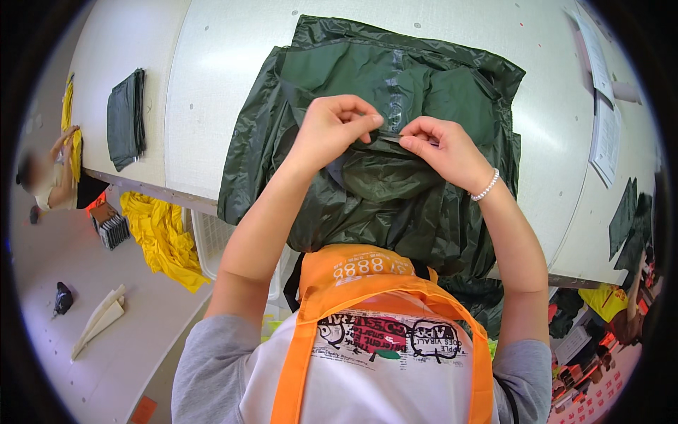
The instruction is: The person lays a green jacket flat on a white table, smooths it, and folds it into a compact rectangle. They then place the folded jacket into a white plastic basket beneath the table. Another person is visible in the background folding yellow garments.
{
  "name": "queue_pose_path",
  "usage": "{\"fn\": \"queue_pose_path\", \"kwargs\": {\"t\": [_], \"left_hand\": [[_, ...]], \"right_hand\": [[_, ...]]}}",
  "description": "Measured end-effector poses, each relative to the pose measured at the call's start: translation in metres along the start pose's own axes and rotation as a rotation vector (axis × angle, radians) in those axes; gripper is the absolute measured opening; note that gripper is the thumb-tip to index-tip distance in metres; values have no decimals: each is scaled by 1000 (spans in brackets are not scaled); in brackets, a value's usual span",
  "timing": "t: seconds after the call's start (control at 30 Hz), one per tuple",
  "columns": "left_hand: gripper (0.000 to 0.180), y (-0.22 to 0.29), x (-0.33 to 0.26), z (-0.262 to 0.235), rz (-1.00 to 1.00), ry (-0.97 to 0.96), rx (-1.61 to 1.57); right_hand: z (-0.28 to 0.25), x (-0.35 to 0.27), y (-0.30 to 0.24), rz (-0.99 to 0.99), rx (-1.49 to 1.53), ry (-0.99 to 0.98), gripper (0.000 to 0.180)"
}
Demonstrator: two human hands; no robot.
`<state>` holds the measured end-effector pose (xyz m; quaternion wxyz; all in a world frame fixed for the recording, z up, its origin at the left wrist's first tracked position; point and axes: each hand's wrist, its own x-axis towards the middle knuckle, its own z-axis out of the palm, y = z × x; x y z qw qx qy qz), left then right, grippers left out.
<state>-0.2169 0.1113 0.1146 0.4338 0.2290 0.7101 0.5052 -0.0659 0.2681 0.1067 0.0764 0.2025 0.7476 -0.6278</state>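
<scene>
white paper sheets | table's right edge | rectangular, overlapping, printed

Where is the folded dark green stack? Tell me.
In the head view, the folded stack lies far left on the white table, left of the green raincoat that both hands pinch, and above the yellow cloth.

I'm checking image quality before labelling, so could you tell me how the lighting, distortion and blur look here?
Head view: bright, even light, with soft sheen on the dark green garment; left hand and right hand are sharp; fisheye bends the white table edges, and a black vignette rings the frame; a face at far left is blurred.
</scene>
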Motion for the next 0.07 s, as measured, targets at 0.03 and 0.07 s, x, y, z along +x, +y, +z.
{"fn": "queue_pose_path", "kwargs": {"t": [0.03,0.07], "left_hand": [[11,-2,0,-2,41,46,-12],[11,-1,3,1,46,37,-13]], "right_hand": [[-2,-3,-2,13,4,29,18],[-4,-7,-7,26,8,59,19]]}}
